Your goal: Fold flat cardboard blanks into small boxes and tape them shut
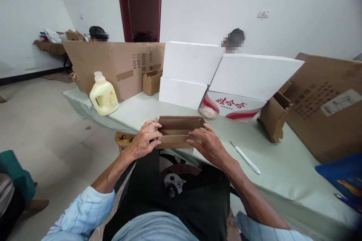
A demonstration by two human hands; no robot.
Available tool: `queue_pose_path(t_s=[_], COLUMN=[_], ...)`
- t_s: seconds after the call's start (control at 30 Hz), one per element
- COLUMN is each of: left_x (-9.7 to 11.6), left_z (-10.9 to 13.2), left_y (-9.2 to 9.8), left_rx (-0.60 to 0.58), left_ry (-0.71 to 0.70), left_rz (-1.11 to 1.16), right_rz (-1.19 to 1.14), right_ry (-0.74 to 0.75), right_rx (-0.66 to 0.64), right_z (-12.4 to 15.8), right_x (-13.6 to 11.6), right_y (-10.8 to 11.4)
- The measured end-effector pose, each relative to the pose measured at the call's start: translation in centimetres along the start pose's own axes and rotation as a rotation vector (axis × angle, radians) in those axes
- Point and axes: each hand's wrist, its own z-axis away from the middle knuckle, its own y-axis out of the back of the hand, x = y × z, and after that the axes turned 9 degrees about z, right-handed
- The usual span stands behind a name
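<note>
A small open cardboard box [177, 142] sits at the table's near edge in front of me, its long opening facing up and its inside bare. My left hand [144, 139] grips the left end, thumb on the near wall and fingers over the rim. At the other end my right hand [207, 141] holds the box, fingers bent over the near wall and the right corner. To the right of that hand a white pen-like tool [245, 157] lies on the green tablecloth [226, 130].
A yellow jug [104, 94] stands at left. Behind the box are white boxes [183, 92], a red-and-white carton [233, 106] and a clear wrapped bundle [208, 112]. Brown cardboard pieces [273, 116] and a blue packet [342, 177] are at right. Two people sit beyond the cartons.
</note>
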Motion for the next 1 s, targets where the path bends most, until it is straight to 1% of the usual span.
queue_pose_path(t_s=[0.2, 0.4, 0.53, 0.63, 0.73, 0.8, 0.87, 0.93, 1.0], left_x=[0.5, 0.6, 1.0, 1.2, 1.2, 1.3, 1.4, 1.7, 2.0], left_z=[0.1, -0.1, -0.4, -1.4, -3.5, -4.9, -5.7, -5.7, -5.1], left_y=[-0.1, -0.2, 0.0, 0.6, 1.3, 1.5, 1.4, 1.2, 1.1], left_rx=[-0.006, 0.003, -0.019, 0.01, 0.061, 0.023, -0.082, -0.179, -0.226], left_ry=[0.014, 0.032, 0.069, 0.072, 0.076, 0.106, 0.128, 0.115, 0.081], left_rz=[0.006, 0.015, 0.004, -0.043, -0.113, -0.144, -0.145, -0.118, -0.076], right_rz=[-0.129, -0.219, -0.24, -0.239, -0.219, -0.209, -0.193, -0.173, -0.142], right_ry=[-0.023, 0.014, -0.049, -0.061, -0.033, -0.015, -0.011, -0.014, -0.009], right_rx=[-0.019, 0.044, 0.044, 0.04, 0.025, 0.026, 0.038, 0.059, 0.082], right_z=[-0.4, -0.6, -0.7, -0.8, -0.9, -0.8, -0.5, 0.1, 0.9], right_x=[-0.4, -1.0, -1.6, -2.0, -2.5, -2.7, -3.0, -3.1, -3.1], right_y=[-0.4, -0.8, -0.5, -0.1, 0.3, 0.5, 0.5, 0.3, 0.0])
